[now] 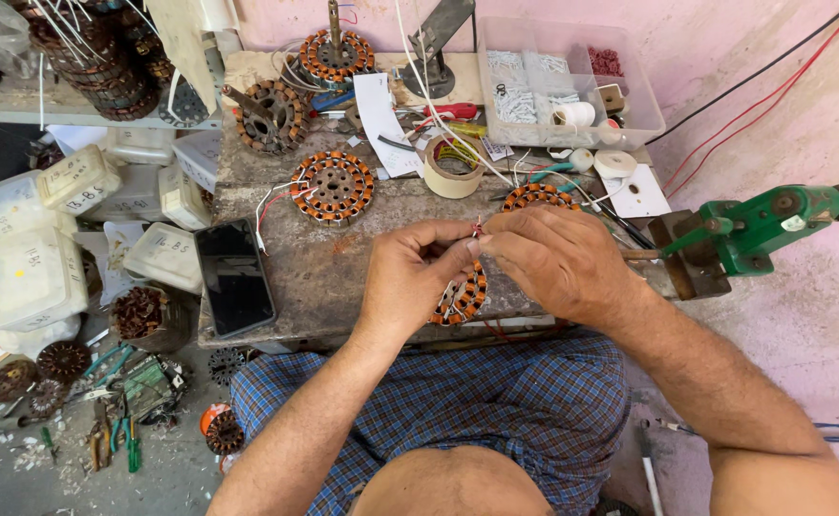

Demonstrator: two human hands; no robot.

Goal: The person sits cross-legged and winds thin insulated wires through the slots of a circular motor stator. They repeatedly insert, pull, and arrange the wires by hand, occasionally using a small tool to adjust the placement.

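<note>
A round copper-wound motor stator [464,294] lies on the worn workbench [324,263] right in front of me, mostly hidden under my hands. My left hand [410,277] and my right hand [558,258] meet above it, both pinching its thin lead wires [478,229] between thumb and fingers. A second wound stator [333,186] with white and red leads lies farther back on the bench. A third stator [537,197] peeks out just behind my right hand.
A black phone [234,277] lies at the bench's left edge. A tape roll [452,167], a clear parts box [563,81] and a green winding tool [754,227] stand behind and to the right. Plastic tubs [32,277] and hand tools [118,420] crowd the floor on the left.
</note>
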